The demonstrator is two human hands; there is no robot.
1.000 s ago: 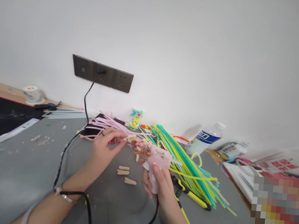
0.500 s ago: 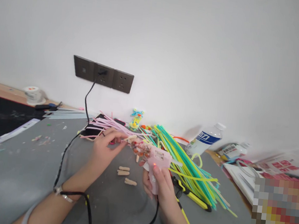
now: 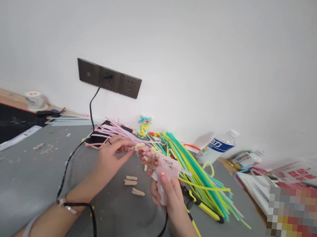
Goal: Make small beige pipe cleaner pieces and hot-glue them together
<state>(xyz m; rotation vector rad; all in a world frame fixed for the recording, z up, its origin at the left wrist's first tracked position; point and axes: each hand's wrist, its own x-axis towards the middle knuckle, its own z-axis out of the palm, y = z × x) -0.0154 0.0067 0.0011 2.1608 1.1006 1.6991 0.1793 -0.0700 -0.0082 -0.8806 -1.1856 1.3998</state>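
Observation:
My right hand [image 3: 173, 199] is wrapped round the handle of a pink hot glue gun [image 3: 169, 165], whose red light is lit. Clumps of stained glue residue cover the gun's front, and its tip points left. At that tip, my left hand [image 3: 112, 156] pinches a small beige piece of folded pipe cleaner [image 3: 139, 146] between thumb and fingertips. Whether tip and piece touch, I cannot tell. Below, on the grey table, lie several short beige pipe cleaner pieces [image 3: 130, 182]. The black cord [image 3: 94, 225] loops from the gun's handle across my left wrist.
Green and yellow pipe cleaners [image 3: 200, 175] spread right of the gun, with yellow-black pliers [image 3: 208, 210] beside them. Pink pipe cleaners [image 3: 114, 129] lie behind my left hand. A bottle [image 3: 219, 145] and a small colourful figure [image 3: 144, 126] stand by the wall, below a socket panel [image 3: 119, 82].
Almost nothing differs. The glue gun and my right hand have shifted very slightly to the left; my left hand keeps its pinch in the same place.

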